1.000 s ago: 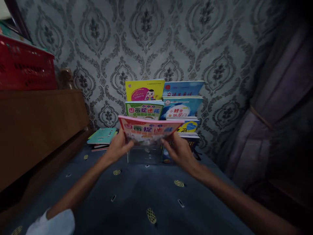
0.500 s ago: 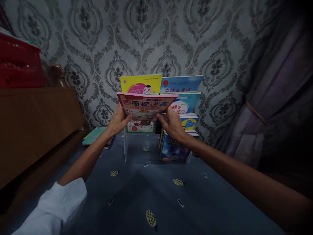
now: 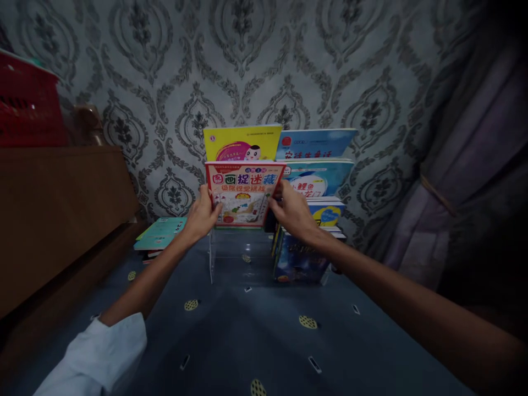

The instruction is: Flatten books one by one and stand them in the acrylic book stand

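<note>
A red-bordered picture book [image 3: 243, 198] stands nearly upright, its cover facing me, at the left side of a clear tiered book rack [image 3: 212, 258]. My left hand [image 3: 203, 212] is closed on the book's left edge, thumb at the front. On its right edge my right hand [image 3: 292, 212] grips it the same way. Just behind rises a yellow book [image 3: 243, 142]. To the right, on the rack, are a blue book [image 3: 315, 142], a light-blue book [image 3: 325, 175], a blue-and-yellow book [image 3: 328, 213] and a dark blue book [image 3: 303, 261]. Whether the held book rests on the rack I cannot tell.
Left of the rack lies a small stack of books [image 3: 160, 234] on the dark blue patterned cloth [image 3: 231, 335]. A brown wooden cabinet [image 3: 61, 209] bears a red basket [image 3: 28, 104]. A tied curtain [image 3: 437, 192] hangs at the right, patterned wallpaper behind.
The red-bordered book has tipped from leaning back to nearly upright, so its whole cover shows and hides the green-edged book behind. Both hands keep hold of it.
</note>
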{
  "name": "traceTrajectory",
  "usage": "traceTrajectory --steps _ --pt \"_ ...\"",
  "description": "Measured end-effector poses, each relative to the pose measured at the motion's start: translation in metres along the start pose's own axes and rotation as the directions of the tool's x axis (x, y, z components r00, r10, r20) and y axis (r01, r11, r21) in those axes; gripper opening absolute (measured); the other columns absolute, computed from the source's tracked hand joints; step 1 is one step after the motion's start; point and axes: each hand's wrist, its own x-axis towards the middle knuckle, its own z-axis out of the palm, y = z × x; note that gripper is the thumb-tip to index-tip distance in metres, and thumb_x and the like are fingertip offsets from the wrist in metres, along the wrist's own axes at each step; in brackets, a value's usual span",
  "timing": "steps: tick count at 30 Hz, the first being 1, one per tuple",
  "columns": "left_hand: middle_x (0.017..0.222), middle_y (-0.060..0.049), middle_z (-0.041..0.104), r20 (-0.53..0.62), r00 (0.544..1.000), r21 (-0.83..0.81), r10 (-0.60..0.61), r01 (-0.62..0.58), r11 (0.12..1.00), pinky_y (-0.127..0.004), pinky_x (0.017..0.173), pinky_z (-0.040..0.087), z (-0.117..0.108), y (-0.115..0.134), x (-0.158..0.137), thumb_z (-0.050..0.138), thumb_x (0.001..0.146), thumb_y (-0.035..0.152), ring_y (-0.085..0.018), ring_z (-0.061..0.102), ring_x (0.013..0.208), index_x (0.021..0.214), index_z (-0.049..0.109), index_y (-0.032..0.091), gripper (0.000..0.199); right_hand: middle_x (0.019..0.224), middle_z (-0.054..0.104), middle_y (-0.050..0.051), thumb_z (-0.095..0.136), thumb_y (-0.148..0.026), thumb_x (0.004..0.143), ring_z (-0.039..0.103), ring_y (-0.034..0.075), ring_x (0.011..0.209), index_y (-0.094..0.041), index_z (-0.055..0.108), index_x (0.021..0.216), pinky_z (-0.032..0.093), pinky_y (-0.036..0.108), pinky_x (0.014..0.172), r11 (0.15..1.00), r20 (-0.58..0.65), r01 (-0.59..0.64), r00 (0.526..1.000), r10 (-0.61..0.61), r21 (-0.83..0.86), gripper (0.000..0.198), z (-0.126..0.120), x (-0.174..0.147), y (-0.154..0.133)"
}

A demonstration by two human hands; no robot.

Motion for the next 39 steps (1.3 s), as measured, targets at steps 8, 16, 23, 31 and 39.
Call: traceTrajectory --steps 8,16,23,31,39 --pt "0.128 -0.019 0.059 -0.115 0.993 0.134 -0.024 0.039 0.99 -0.045 0.095 0.05 0.001 0.013 0.003 0.053 0.092 0.021 -0.032 0.062 0.114 0.139 0.032 0.014 0.052 0.13 0.059 0.018 0.051 -0.021 0.088 0.058 0.031 0.12 -0.015 0.042 0.143 0.054 0.052 0.097 0.989 -0.155 0.135 0.978 -0.142 -0.058 0.056 -0.007 0.001 -0.018" --pt "0.124 -0.019 0.062 -0.07 0.997 0.267 -0.027 0.045 0.963 -0.044 0.094 0.051 -0.003 0.011 0.012 0.049 0.096 0.026 -0.033 0.062 0.115 0.129 0.042 0.012 0.036 0.136 0.051 0.016 0.049 -0.02 0.089 0.047 0.033 0.132 -0.018 0.033 0.152 0.044 0.058 0.109 0.969 -0.174 0.149 0.967 -0.185 -0.198 0.065 -0.002 0.002 -0.017" --pt "0.116 -0.018 0.068 0.045 0.987 0.281 -0.155 0.137 0.95 -0.041 0.087 0.052 -0.001 0.01 0.022 0.041 0.099 0.026 -0.032 0.067 0.107 0.118 0.045 0.015 0.022 0.142 0.044 0.017 0.047 -0.016 0.088 0.041 0.033 0.138 -0.018 0.022 0.157 0.041 0.057 0.113 0.957 -0.17 0.163 0.963 -0.207 -0.238 0.074 0.008 -0.002 -0.018" --pt "0.115 -0.018 0.068 0.065 0.975 0.319 -0.213 0.182 0.93 -0.041 0.088 0.051 0.002 0.011 0.03 0.041 0.099 0.026 -0.032 0.068 0.107 0.118 0.044 0.016 0.021 0.138 0.048 0.019 0.049 -0.013 0.086 0.047 0.033 0.131 -0.015 0.045 0.144 0.045 0.054 0.109 0.94 -0.094 0.234 0.96 -0.264 -0.247 0.059 0.024 -0.016 -0.013" --pt "0.114 -0.019 0.069 0.075 0.978 0.275 -0.195 0.168 0.947 -0.043 0.088 0.052 0.002 0.007 0.03 0.04 0.098 0.027 -0.032 0.068 0.106 0.118 0.046 0.015 0.024 0.139 0.047 0.02 0.049 -0.015 0.087 0.045 0.034 0.134 -0.016 0.051 0.136 0.045 0.054 0.109 0.966 0.001 0.196 0.98 -0.199 -0.17 0.049 0.038 -0.026 -0.001"
